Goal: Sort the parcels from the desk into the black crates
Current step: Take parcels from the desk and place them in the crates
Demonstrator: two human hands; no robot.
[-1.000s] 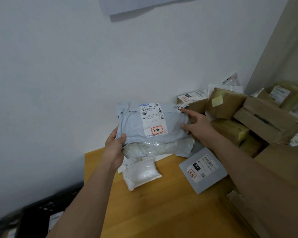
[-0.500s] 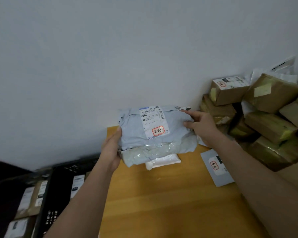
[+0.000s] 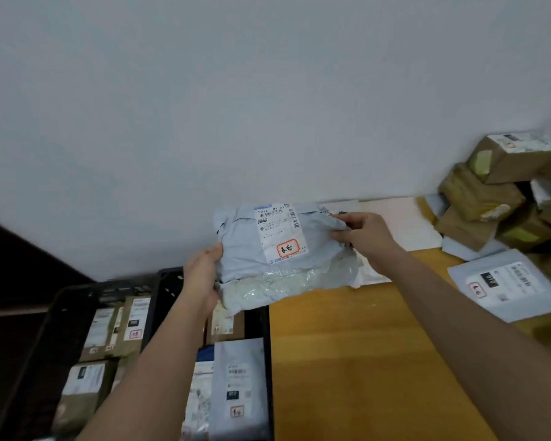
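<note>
I hold a grey plastic mailer parcel with a white shipping label and a red stamp up in the air, over the left edge of the wooden desk. My left hand grips its left edge and my right hand pinches its upper right corner. Below the parcel's left part stand two black crates: the near one beside the desk holds grey mailers and a brown box, the far-left one holds brown boxes.
A pile of brown cardboard parcels is stacked at the desk's right back corner against the wall. A grey mailer lies flat on the desk at right. A white bag lies behind the held parcel. The white wall is close behind.
Both hands have carried the grey parcel leftward from above the desk toward the crates. My view has swung left, bringing both crates into sight.
</note>
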